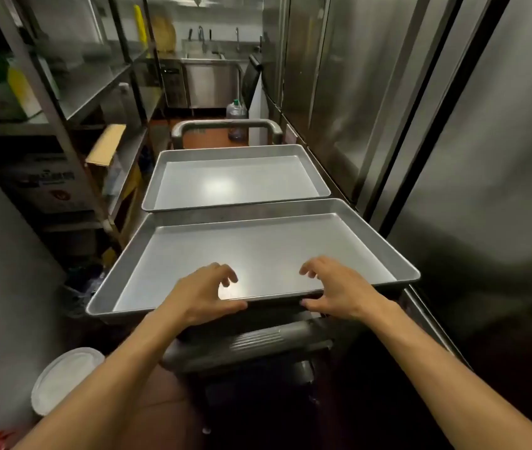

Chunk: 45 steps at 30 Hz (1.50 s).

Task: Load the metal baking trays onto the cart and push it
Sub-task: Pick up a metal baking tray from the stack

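Two empty metal baking trays lie on top of the cart. The near tray [258, 241] overlaps the near edge of the far tray [235, 180]. My left hand [203, 292] and my right hand [336, 289] hover at the near tray's front rim, fingers spread and curled, thumbs below the rim and fingers above it. Neither hand clasps the rim. The cart's near handle [251, 347] shows just under the tray, below my hands. Its far handle [225, 126] rises beyond the far tray.
Steel shelving [95, 89] with boxes lines the left side, tall steel fridge doors [436, 125] the right, leaving a narrow aisle. A large water bottle [236, 116] stands on the floor ahead, a sink counter [212, 60] behind it. A white lidded bucket [63, 378] sits at lower left.
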Available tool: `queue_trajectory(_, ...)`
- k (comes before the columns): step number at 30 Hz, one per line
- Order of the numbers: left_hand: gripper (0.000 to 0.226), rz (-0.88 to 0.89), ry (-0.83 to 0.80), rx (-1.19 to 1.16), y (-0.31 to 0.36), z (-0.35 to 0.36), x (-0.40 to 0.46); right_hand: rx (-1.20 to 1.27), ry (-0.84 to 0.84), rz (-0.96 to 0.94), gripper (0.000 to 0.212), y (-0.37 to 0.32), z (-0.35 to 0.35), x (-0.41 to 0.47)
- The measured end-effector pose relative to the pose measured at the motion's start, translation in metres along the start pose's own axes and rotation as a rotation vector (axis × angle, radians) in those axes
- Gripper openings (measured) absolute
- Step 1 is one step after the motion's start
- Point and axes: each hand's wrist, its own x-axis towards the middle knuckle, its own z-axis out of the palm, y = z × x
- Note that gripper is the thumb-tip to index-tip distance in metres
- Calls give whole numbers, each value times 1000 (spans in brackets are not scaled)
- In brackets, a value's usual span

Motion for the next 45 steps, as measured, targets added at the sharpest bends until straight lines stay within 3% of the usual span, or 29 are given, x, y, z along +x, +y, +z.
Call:
queue_trajectory(2,43,-39,-17,292,0,5,-3,-84,-48,-3,51,4,3,1)
queue_trajectory(5,28,-142,-13,449,-6,17,-16,-244,-122,-46,48,10,17,8)
queue_trajectory(8,26,-177,43,545,-8,23,-18,-386,-75,-89,36,15,23,13)
queue_trajectory(15,17,-99,44,553,-12,23,-21,-481,-127,-218,19,27,25,13)
queue_trajectory(22,6,-62,30,621,-17,18,-23,-444,-145,-185,11,25,22,9)
queue_trajectory(33,20,-16,86,655,10,-60,-23,-330,-43,-211,24,-11,-49,19)
queue_trajectory(39,13,63,257,650,15,-115,-14,-350,117,-238,14,-33,-84,45)
queue_trajectory(45,9,70,351,709,1,-151,29,-412,171,-208,19,-47,-113,95)
